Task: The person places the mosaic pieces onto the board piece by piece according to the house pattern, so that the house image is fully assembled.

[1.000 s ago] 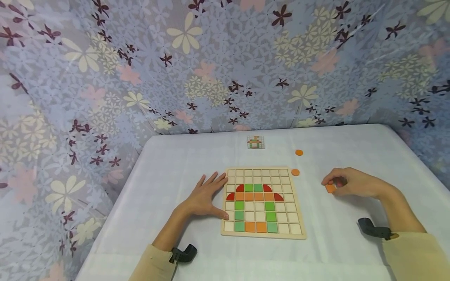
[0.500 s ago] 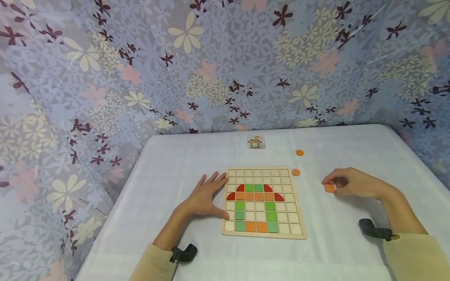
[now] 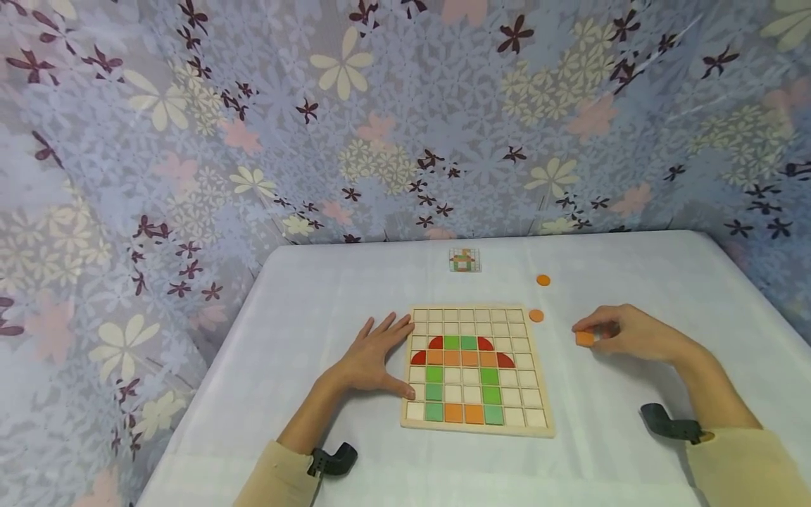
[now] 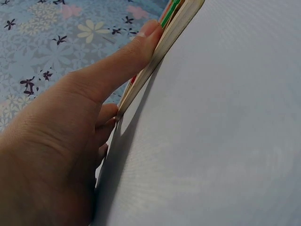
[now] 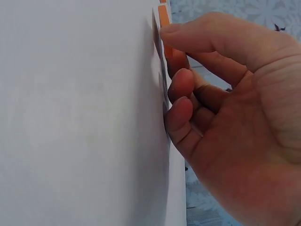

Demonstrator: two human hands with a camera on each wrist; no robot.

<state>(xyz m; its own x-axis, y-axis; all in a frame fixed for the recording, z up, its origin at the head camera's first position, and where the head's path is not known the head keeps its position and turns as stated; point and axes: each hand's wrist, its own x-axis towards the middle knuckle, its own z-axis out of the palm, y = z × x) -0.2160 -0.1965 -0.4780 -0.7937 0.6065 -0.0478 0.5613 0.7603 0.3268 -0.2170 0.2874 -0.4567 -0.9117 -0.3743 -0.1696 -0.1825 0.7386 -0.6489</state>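
A wooden grid board lies on the white-covered table, with red, green and orange tiles in some of its squares forming a house-like pattern. My left hand rests along the board's left edge, fingers spread and thumb on the rim; the left wrist view shows the thumb over that edge. Right of the board, my right hand pinches an orange square tile between thumb and fingers, just over the cloth. In the right wrist view the tile is seen edge-on, the other fingers curled below it.
Two orange round tiles lie on the cloth: one by the board's upper right corner, another farther back. A small pattern card lies behind the board. A flowered curtain hangs beyond the table.
My right hand has shifted slightly left toward the board with the orange square tile, which has turned flatter to the view. The left hand stays at the board's edge.
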